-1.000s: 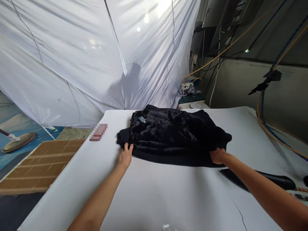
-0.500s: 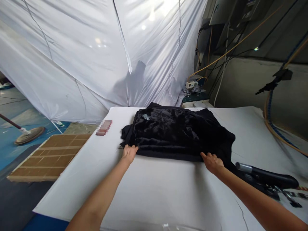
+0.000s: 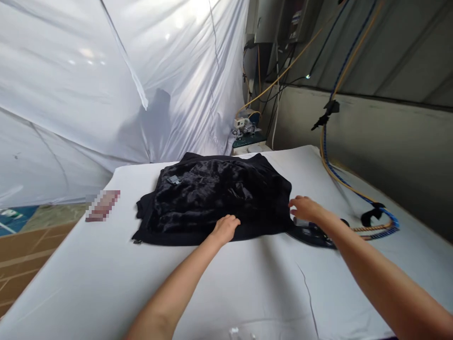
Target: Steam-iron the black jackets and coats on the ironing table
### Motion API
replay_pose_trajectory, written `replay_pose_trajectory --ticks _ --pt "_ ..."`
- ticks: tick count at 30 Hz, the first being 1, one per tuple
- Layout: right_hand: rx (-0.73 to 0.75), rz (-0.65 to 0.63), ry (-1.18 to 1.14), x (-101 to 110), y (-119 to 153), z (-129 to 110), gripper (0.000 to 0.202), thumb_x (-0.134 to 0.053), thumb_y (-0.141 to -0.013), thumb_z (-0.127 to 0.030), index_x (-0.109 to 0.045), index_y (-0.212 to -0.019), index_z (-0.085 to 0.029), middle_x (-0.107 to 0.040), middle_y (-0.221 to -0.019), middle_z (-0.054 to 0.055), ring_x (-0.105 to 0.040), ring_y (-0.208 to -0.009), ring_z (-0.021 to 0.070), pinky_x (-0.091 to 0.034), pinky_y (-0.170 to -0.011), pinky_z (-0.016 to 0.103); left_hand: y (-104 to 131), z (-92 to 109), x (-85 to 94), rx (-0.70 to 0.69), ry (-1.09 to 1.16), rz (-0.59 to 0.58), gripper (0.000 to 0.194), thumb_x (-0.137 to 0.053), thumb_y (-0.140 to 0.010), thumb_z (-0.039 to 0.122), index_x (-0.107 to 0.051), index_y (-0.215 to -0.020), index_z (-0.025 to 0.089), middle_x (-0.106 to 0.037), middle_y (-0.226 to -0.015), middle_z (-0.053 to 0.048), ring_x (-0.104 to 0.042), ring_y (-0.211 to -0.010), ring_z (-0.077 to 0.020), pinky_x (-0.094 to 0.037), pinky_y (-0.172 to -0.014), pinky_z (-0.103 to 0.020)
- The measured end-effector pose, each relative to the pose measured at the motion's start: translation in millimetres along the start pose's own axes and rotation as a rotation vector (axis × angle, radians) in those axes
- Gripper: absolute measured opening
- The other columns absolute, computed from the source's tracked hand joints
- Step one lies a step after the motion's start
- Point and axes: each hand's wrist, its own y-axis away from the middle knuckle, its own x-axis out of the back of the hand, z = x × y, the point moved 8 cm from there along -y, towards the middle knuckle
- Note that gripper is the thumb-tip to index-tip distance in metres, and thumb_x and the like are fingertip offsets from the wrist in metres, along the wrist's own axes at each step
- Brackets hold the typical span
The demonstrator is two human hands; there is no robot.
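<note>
The left hand [image 3: 225, 229] is laid with bent fingers on the near edge of the black garment [image 3: 212, 193]; whether fabric is gripped cannot be told. The right hand [image 3: 305, 208] is held half-curled at the garment's right edge; whether cloth is touched or pinched there cannot be made out. The garment is spread flat in front of both hands, its larger part to the left of the left hand.

Just below the right hand and forearm, a dark tool [image 3: 311, 234] is placed close to the garment's near right corner. Cloth could be snagged or dragged there if the edge were pulled across it. Creases could be set into the furry panel if the near edge were pushed by one hand alone. Further right of the right hand, a cord loop [image 3: 392, 226] is laid on the white table [image 3: 247, 293], by which a sleeve or the tool could be caught.

Ahead and left of the left hand, a small label [image 3: 174, 180] is seen on the garment; its marks cannot be read. Farther left, a reddish item [image 3: 104, 205] is pixelated, with no writing legible.
</note>
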Motion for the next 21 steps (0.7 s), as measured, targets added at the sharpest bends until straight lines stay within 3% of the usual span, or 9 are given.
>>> replay_pose_trajectory --ticks 2,4,7,10,13,16,18,21 --pt "-0.001 -0.103 -0.028 -6 10 34 0.047 -0.056 -0.067 -0.048 -0.062 -0.103 -0.019 -0.06 -0.106 0.013 -0.057 -0.093 0.0262 -0.042 -0.075 0.034 -22 36 -9.9 -0.202 0.115 0.045 0.036 -0.036 -0.083 0.008 -0.06 -0.103 0.025 -0.061 -0.095 -0.002 -0.051 -0.093 -0.0127 -0.044 -0.08 -0.024" --pt "0.024 -0.183 -0.067 -17 23 54 0.052 -0.056 -0.063 -0.056 -0.063 -0.1 -0.019 -0.063 -0.097 0.011 -0.059 -0.087 0.0257 -0.042 -0.072 0.033 -46 67 -23.9 -0.32 0.173 0.038 0.037 -0.035 -0.084 0.009 -0.058 -0.108 0.025 -0.06 -0.104 -0.001 -0.049 -0.098 -0.0121 -0.043 -0.083 -0.024" --pt "0.05 -0.195 -0.128 -29 43 64 0.055 -0.054 -0.062 -0.062 -0.063 -0.1 -0.022 -0.065 -0.093 0.009 -0.059 -0.086 0.0267 -0.041 -0.069 0.033 -81 100 -48.1 -0.302 0.139 -0.028 0.039 -0.037 -0.085 0.013 -0.051 -0.12 0.024 -0.056 -0.113 -0.002 -0.047 -0.102 -0.0144 -0.043 -0.086 -0.027" --pt "-0.045 -0.214 -0.189 -43 57 79 0.06 -0.051 -0.062 -0.066 -0.062 -0.103 -0.024 -0.065 -0.099 0.008 -0.058 -0.092 0.0287 -0.041 -0.072 0.034 -103 112 -64.9 -0.18 0.053 -0.078 0.049 -0.045 -0.083 0.028 -0.038 -0.131 0.024 -0.045 -0.129 -0.005 -0.039 -0.115 -0.0212 -0.038 -0.094 -0.038" --pt "-0.19 -0.156 -0.249 -50 65 106 0.063 -0.042 -0.067 -0.07 -0.061 -0.105 -0.023 -0.063 -0.105 0.01 -0.057 -0.096 0.0298 -0.042 -0.075 0.036 -109 120 -81.2 -0.139 0.031 -0.183 0.071 -0.046 -0.076 0.055 -0.022 -0.139 0.03 -0.017 -0.147 -0.001 -0.008 -0.133 -0.0304 -0.019 -0.104 -0.055" --pt "-0.292 -0.098 -0.28 -54 69 127 0.064 -0.035 -0.07 -0.071 -0.06 -0.102 -0.021 -0.063 -0.103 0.012 -0.058 -0.093 0.0301 -0.043 -0.073 0.038 -111 124 -93.3 -0.096 0.041 -0.273 0.079 -0.031 -0.073 0.071 -0.011 -0.14 0.035 0.002 -0.15 0.005 0.014 -0.133 -0.0327 -0.007 -0.102 -0.062" --pt "-0.318 -0.087 -0.277 -54 70 132 0.064 -0.033 -0.07 -0.072 -0.06 -0.1 -0.022 -0.063 -0.102 0.012 -0.058 -0.092 0.0303 -0.043 -0.071 0.038 -111 127 -95.7 -0.069 0.038 -0.284 0.076 -0.026 -0.074 0.072 -0.011 -0.14 0.036 0.003 -0.15 0.005 0.017 -0.132 -0.0333 -0.006 -0.101 -0.064" --pt "-0.33 -0.05 -0.257 -48 69 132 0.065 -0.031 -0.071 -0.073 -0.057 -0.104 -0.023 -0.063 -0.102 0.012 -0.058 -0.092 0.0312 -0.044 -0.07 0.04 -108 134 -89.9 -0.081 0.013 -0.191 0.076 -0.036 -0.075 0.066 -0.021 -0.139 0.029 -0.01 -0.149 -0.003 0.007 -0.133 -0.0354 -0.008 -0.101 -0.064"
